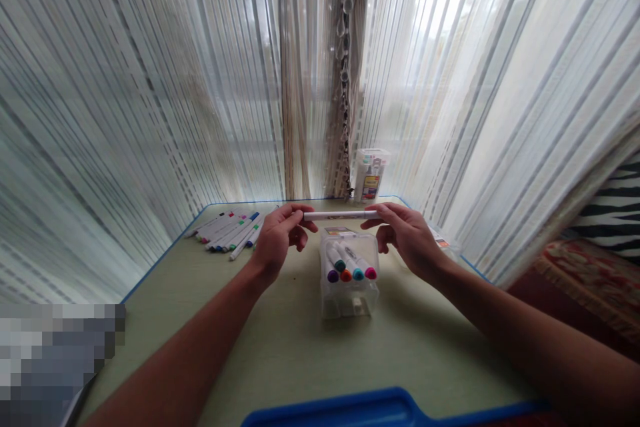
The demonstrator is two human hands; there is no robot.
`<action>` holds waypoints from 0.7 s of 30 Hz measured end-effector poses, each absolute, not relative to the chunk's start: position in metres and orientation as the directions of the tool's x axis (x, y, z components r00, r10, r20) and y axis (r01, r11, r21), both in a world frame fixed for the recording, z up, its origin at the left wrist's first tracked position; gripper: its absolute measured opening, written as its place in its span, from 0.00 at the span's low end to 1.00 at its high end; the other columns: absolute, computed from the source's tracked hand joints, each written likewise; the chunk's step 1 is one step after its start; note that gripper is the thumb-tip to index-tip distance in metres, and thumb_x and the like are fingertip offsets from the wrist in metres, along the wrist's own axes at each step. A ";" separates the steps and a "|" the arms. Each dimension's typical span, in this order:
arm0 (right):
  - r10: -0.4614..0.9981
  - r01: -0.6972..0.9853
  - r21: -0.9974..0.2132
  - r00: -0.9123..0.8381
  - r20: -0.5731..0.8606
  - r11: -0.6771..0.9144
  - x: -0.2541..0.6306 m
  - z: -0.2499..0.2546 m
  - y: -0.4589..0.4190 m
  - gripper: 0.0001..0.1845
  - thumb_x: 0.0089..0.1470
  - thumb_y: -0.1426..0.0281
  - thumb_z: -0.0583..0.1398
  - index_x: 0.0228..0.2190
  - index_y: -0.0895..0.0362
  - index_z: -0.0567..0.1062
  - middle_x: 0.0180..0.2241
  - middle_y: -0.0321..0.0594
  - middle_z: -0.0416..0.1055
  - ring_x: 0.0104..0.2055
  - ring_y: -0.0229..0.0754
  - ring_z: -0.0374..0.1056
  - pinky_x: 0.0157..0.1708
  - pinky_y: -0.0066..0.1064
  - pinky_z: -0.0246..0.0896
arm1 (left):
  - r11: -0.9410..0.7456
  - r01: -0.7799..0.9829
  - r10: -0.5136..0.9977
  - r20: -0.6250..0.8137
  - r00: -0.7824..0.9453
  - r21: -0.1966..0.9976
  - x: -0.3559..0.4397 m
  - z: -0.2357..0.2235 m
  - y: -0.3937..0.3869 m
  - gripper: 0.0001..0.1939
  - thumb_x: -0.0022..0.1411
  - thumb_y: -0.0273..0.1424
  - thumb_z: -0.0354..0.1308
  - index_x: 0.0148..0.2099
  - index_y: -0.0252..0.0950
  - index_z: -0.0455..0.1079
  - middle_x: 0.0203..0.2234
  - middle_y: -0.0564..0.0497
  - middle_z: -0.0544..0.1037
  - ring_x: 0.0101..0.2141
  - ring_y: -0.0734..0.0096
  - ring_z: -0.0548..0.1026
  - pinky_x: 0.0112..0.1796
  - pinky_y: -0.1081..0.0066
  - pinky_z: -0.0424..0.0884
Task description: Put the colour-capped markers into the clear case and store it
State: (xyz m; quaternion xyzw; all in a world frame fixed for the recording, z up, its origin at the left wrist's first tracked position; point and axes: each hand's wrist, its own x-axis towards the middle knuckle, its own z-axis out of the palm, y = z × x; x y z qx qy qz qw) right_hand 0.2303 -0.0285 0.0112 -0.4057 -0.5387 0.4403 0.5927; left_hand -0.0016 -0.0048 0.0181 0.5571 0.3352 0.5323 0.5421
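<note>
While level, one white marker [334,215]; pinched between left hand [277,238] and right hand [406,235]

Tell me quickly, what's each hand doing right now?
Left hand: closed, holding one end of a white marker.
Right hand: closed, holding its other end.

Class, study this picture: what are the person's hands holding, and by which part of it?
One white marker, held level by its two ends: the left hand pinches one end and the right hand pinches the other.
</note>
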 end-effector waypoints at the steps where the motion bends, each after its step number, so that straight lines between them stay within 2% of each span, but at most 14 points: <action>1: 0.959 -0.083 -0.955 0.035 0.282 0.284 0.230 0.011 -0.028 0.18 0.55 0.57 0.62 0.36 0.61 0.76 0.28 0.43 0.78 0.13 0.33 0.64 0.12 0.26 0.58 | -0.196 -0.210 0.949 0.239 0.203 0.958 -0.002 0.018 -0.005 0.11 0.60 0.31 0.53 0.42 0.30 0.70 0.25 0.48 0.77 0.16 0.77 0.67 0.19 0.75 0.60; 12: 0.942 -0.068 -0.940 0.077 0.328 0.333 0.231 0.008 -0.024 0.18 0.49 0.59 0.67 0.33 0.61 0.77 0.24 0.37 0.74 0.13 0.31 0.63 0.10 0.23 0.56 | -0.267 -0.187 0.945 0.294 0.141 0.945 -0.002 0.019 -0.004 0.14 0.57 0.30 0.59 0.45 0.29 0.72 0.27 0.49 0.76 0.16 0.81 0.64 0.18 0.75 0.60; 21: 0.926 -0.047 -0.928 0.108 0.362 0.369 0.231 0.009 -0.027 0.18 0.46 0.63 0.70 0.36 0.61 0.76 0.28 0.37 0.74 0.13 0.30 0.62 0.11 0.24 0.56 | -0.284 -0.184 0.944 0.308 0.119 0.941 -0.003 0.018 -0.003 0.15 0.56 0.31 0.60 0.45 0.30 0.73 0.28 0.50 0.75 0.16 0.81 0.65 0.18 0.75 0.60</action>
